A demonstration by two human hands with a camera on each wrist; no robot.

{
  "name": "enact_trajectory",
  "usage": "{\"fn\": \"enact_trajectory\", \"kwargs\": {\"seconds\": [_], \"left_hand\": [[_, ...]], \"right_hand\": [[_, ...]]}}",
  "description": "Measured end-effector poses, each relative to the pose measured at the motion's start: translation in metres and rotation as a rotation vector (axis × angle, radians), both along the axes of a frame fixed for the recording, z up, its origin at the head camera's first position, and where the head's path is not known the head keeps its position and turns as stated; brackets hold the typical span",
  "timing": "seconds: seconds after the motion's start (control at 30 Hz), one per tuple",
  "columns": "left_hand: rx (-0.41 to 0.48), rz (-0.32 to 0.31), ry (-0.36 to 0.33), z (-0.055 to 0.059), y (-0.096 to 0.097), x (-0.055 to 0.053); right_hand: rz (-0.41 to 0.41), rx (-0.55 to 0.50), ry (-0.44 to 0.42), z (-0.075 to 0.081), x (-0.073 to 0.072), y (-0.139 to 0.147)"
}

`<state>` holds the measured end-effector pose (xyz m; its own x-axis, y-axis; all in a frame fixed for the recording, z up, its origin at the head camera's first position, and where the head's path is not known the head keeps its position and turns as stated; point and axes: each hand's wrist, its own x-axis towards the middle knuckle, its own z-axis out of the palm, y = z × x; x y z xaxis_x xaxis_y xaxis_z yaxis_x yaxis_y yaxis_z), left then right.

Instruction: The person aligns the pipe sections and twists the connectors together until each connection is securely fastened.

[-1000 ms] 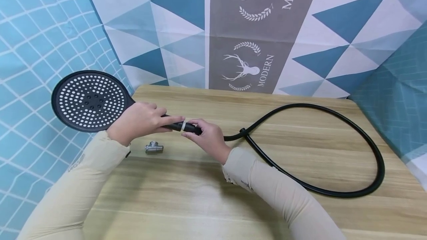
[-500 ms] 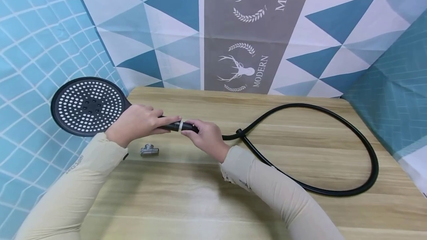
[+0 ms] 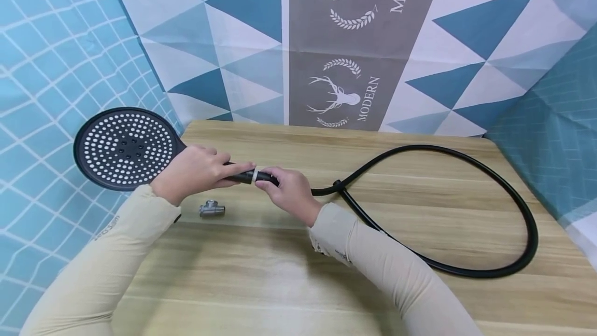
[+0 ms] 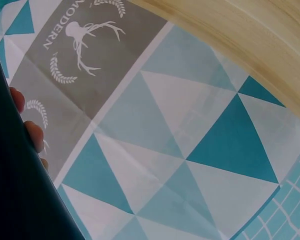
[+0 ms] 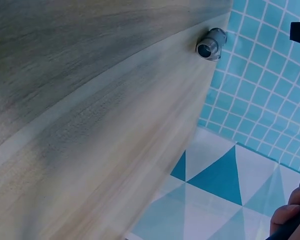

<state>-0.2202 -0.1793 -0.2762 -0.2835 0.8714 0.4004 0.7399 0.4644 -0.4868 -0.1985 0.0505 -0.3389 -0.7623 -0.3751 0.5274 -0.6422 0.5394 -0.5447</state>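
Note:
A round black shower head (image 3: 128,149) with pale nozzles faces up at the left in the head view. My left hand (image 3: 191,172) grips its handle (image 3: 241,177), the index finger lying along it. At the handle's end is a pale ring (image 3: 254,176). Just right of the ring, my right hand (image 3: 291,193) pinches the black end of the shower hose (image 3: 466,154) between thumb and fingers. In the left wrist view, fingertips (image 4: 34,135) show past the dark shower head's edge. The right wrist view catches only a few fingers (image 5: 285,215) on a black part.
On the wooden table (image 3: 233,274), a small metal tee valve (image 3: 212,208) lies below my left hand. The hose loops across the table's right side, its other end (image 3: 339,184) near my right hand. Patterned sheets (image 3: 252,82) back the table, with blue tile print (image 3: 42,144) at left.
The shower head has dipped slightly since a second ago. The right fingers have shifted a little on the hose end. Both hands keep their hold.

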Motion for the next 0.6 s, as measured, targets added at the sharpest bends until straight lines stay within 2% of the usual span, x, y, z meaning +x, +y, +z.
{"fn": "enact_trajectory", "kwargs": {"seconds": [0.1, 0.27, 0.47, 0.6], "left_hand": [[0.002, -0.006, 0.004, 0.0034, 0.0022, 0.0003], [0.011, -0.009, 0.038, 0.0006, 0.0018, 0.0013], [0.018, -0.007, 0.037, 0.0016, 0.0013, 0.0031], [0.003, -0.011, 0.037, 0.0009, 0.0032, 0.0025]], "right_hand": [[-0.004, 0.027, 0.047, 0.0008, -0.0013, 0.0024], [-0.025, 0.102, 0.169, -0.0053, -0.0017, 0.0037], [0.003, 0.036, 0.234, -0.0063, 0.0004, 0.0041], [-0.011, 0.000, 0.266, -0.0086, 0.0024, 0.0045]]}}
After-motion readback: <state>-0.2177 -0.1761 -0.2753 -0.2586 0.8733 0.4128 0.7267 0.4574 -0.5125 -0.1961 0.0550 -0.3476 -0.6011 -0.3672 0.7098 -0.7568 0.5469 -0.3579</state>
